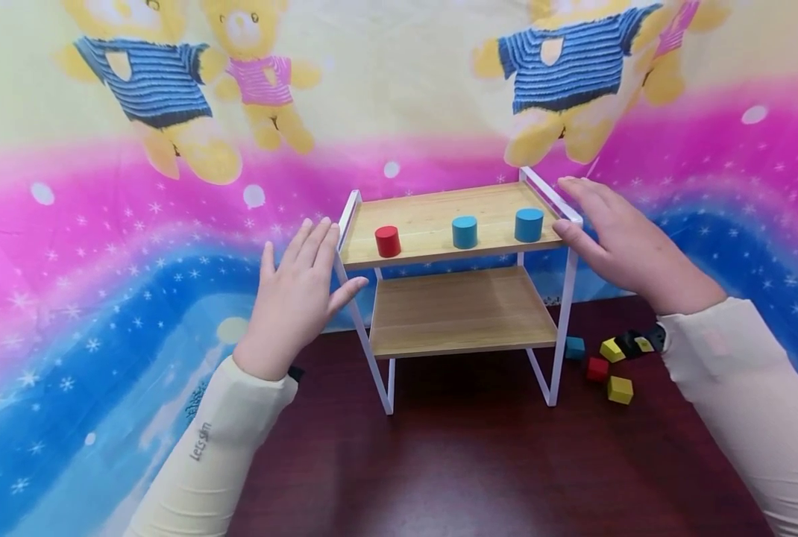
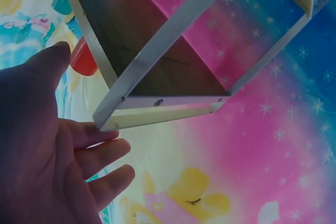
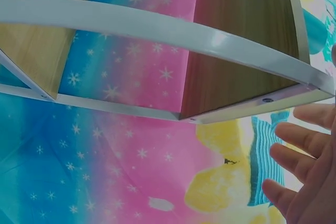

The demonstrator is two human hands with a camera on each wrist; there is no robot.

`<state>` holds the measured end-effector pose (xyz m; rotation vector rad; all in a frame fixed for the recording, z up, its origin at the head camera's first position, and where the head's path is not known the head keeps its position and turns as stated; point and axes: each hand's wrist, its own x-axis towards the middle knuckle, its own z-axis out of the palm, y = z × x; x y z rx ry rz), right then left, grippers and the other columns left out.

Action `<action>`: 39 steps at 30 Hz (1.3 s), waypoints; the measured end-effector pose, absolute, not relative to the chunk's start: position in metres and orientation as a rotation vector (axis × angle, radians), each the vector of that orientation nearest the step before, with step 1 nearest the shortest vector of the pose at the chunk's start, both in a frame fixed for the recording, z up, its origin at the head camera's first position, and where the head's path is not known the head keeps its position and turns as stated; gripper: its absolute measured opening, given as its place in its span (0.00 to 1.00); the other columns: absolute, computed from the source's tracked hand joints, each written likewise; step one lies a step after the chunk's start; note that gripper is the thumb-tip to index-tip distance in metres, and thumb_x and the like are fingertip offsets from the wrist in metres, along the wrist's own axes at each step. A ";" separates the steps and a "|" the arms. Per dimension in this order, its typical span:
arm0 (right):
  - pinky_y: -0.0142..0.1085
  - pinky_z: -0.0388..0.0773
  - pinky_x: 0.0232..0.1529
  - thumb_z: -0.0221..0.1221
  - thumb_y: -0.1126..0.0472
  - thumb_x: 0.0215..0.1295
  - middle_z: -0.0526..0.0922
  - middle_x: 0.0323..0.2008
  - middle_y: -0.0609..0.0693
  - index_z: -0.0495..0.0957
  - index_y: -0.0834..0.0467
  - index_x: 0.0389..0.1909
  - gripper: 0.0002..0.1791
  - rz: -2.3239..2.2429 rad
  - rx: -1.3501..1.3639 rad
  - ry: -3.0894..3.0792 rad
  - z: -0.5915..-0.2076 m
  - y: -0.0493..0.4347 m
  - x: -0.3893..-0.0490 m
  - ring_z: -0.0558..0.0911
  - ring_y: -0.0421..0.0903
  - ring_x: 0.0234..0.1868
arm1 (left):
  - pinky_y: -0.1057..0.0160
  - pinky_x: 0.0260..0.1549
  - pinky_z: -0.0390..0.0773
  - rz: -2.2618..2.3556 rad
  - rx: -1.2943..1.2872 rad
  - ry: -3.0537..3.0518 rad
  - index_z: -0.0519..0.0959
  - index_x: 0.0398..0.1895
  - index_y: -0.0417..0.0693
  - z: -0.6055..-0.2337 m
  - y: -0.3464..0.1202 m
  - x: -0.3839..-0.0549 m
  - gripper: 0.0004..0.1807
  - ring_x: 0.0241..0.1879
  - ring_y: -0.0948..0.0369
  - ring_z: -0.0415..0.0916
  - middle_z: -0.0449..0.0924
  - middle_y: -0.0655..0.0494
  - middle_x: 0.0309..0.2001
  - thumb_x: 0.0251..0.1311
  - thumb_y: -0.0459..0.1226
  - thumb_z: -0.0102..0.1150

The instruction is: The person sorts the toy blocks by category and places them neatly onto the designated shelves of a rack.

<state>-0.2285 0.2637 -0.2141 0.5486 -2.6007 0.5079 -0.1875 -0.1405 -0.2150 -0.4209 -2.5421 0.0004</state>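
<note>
A small two-tier shelf with a wooden top board [image 1: 432, 205] and white metal frame [image 1: 563, 321] stands ahead in the head view. Along the top board's front edge sit a red cylinder [image 1: 388, 242] and two blue ones, the middle cylinder [image 1: 465, 233] and the right cylinder [image 1: 529, 225]. My left hand [image 1: 296, 298] is at the shelf's left side, fingers extended and thumb spread, with fingertips right at the frame's upper corner [image 2: 107, 116]. On the other side, my right hand [image 1: 630, 246] has straight fingers beside the frame's right corner. Neither hand grips anything.
On the dark red floor [image 1: 466, 455], right of the shelf, lie a blue block [image 1: 575, 347], a red block [image 1: 597, 369] and two yellow blocks, one of them the nearer block [image 1: 620, 390]. A bear-printed cloth [image 1: 399, 97] hangs behind. The lower board [image 1: 462, 309] is wooden.
</note>
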 end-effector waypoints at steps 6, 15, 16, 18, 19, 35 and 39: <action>0.76 0.66 0.55 0.52 0.46 0.77 0.54 0.78 0.63 0.48 0.48 0.82 0.39 0.542 0.537 -2.595 -0.218 0.269 -0.226 0.54 0.67 0.76 | 0.27 0.70 0.43 0.008 -0.419 -2.616 0.55 0.80 0.45 -0.208 -0.145 -0.191 0.49 0.79 0.47 0.46 0.53 0.45 0.79 0.66 0.61 0.58; 0.77 0.61 0.57 0.50 0.47 0.79 0.56 0.77 0.64 0.52 0.49 0.81 0.35 0.679 0.508 -2.558 -0.239 0.282 -0.214 0.53 0.68 0.76 | 0.27 0.70 0.41 0.013 -0.415 -2.687 0.50 0.82 0.47 -0.204 -0.147 -0.197 0.50 0.80 0.47 0.44 0.51 0.45 0.80 0.66 0.63 0.55; 0.78 0.60 0.58 0.49 0.47 0.79 0.56 0.77 0.64 0.52 0.49 0.81 0.35 0.693 0.501 -2.554 -0.243 0.283 -0.213 0.53 0.68 0.76 | 0.27 0.70 0.40 0.008 -0.414 -2.694 0.50 0.82 0.47 -0.204 -0.147 -0.198 0.51 0.80 0.47 0.44 0.51 0.45 0.80 0.66 0.63 0.55; 0.78 0.57 0.60 0.48 0.48 0.79 0.55 0.77 0.64 0.52 0.50 0.81 0.34 0.727 0.499 -2.544 -0.250 0.287 -0.210 0.52 0.69 0.76 | 0.27 0.70 0.39 -0.006 -0.414 -2.706 0.49 0.82 0.48 -0.203 -0.147 -0.199 0.51 0.80 0.47 0.43 0.50 0.46 0.80 0.66 0.64 0.55; 0.77 0.55 0.61 0.47 0.49 0.80 0.55 0.77 0.65 0.52 0.50 0.81 0.33 0.739 0.494 -2.540 -0.253 0.289 -0.209 0.52 0.69 0.76 | 0.28 0.70 0.38 -0.013 -0.416 -2.709 0.49 0.82 0.48 -0.203 -0.147 -0.200 0.51 0.80 0.48 0.42 0.50 0.46 0.80 0.66 0.64 0.54; 0.77 0.63 0.55 0.55 0.47 0.77 0.61 0.69 0.74 0.58 0.63 0.77 0.37 0.693 0.339 -2.717 -0.312 0.306 -0.215 0.62 0.76 0.65 | 0.30 0.71 0.33 -0.042 -0.442 -2.780 0.48 0.83 0.52 -0.194 -0.145 -0.212 0.49 0.80 0.50 0.41 0.49 0.50 0.81 0.68 0.64 0.51; 0.77 0.61 0.56 0.60 0.46 0.73 0.62 0.68 0.76 0.61 0.65 0.74 0.39 0.656 0.309 -2.787 -0.325 0.311 -0.218 0.60 0.77 0.66 | 0.29 0.71 0.33 -0.023 -0.436 -2.790 0.46 0.83 0.52 -0.191 -0.144 -0.214 0.49 0.81 0.50 0.40 0.48 0.50 0.81 0.68 0.65 0.50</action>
